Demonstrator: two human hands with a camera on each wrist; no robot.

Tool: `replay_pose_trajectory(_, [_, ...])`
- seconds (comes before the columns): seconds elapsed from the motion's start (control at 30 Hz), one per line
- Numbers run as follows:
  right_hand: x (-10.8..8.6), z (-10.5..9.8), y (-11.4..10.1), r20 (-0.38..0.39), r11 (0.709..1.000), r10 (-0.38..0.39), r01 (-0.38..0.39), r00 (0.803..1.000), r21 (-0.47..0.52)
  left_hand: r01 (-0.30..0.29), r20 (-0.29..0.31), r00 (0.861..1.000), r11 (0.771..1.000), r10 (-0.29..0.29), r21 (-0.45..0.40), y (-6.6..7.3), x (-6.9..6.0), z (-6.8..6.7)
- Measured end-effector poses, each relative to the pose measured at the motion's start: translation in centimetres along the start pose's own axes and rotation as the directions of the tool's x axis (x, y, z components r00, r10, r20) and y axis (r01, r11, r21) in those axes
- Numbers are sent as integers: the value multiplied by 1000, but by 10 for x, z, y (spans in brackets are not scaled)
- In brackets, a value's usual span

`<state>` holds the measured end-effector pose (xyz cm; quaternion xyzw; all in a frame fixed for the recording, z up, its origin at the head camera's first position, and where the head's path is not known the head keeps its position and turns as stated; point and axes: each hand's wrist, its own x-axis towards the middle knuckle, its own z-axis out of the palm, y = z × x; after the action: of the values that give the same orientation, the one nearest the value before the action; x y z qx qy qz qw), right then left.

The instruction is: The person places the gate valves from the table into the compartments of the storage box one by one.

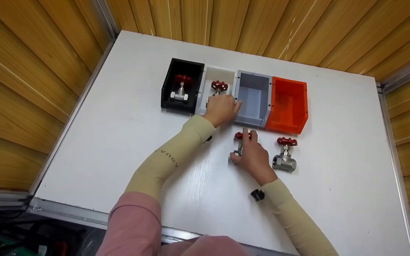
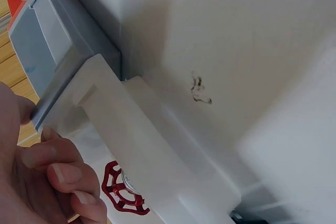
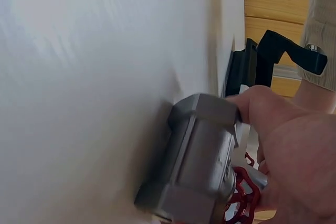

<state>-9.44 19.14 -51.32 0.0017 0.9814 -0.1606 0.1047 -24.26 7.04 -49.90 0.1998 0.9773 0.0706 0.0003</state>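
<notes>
My left hand (image 1: 222,108) is over the front of the white bin (image 1: 210,73), fingers loosely curled. Beside those fingers, a valve in this bin shows its red handwheel (image 2: 125,188); the hand hides most of its body in the head view. My right hand (image 1: 254,156) holds another metal valve (image 3: 197,150) at the table, thumb against the body's end and fingers by the red handwheel. A third valve (image 1: 284,161) stands just right of that hand. Inside the black bin (image 1: 166,87) is a valve (image 1: 180,93) with a red handwheel.
Right of the white bin, a grey bin (image 1: 255,122) and an orange bin (image 1: 303,106) complete the row of joined bins. All stand on a white table (image 1: 119,124). Wood-patterned walls (image 1: 226,25) enclose its back and sides.
</notes>
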Motion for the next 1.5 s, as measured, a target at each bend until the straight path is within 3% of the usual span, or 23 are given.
replay_pose_trajectory(0.37, [0, 3, 0, 25, 1000, -17, 17, 1000, 10, 12, -5, 1000, 999, -12, 52, 1, -2, 3])
replay_pose_trajectory(0.63, [-1, 5, 1, -46, 998, -60, 61, 997, 21, 17, -55, 998, 1000, -16, 19, 4, 1, 5])
replay_pose_trajectory(1.13, [4, -5, 4, -15, 998, -43, 44, 999, 43, 28, -37, 999, 999, -26, 40, 7, 1, 5])
replay_pose_trajectory(1.37, [7, -16, 4, 22, 997, 5, -7, 1000, 72, 24, -39, 999, 998, -22, 64, 8, 2, 7])
replay_pose_trajectory(1.5, [10, -24, 5, -1, 997, 4, -4, 1000, 77, 25, -45, 999, 998, -23, 59, 9, 1, 7])
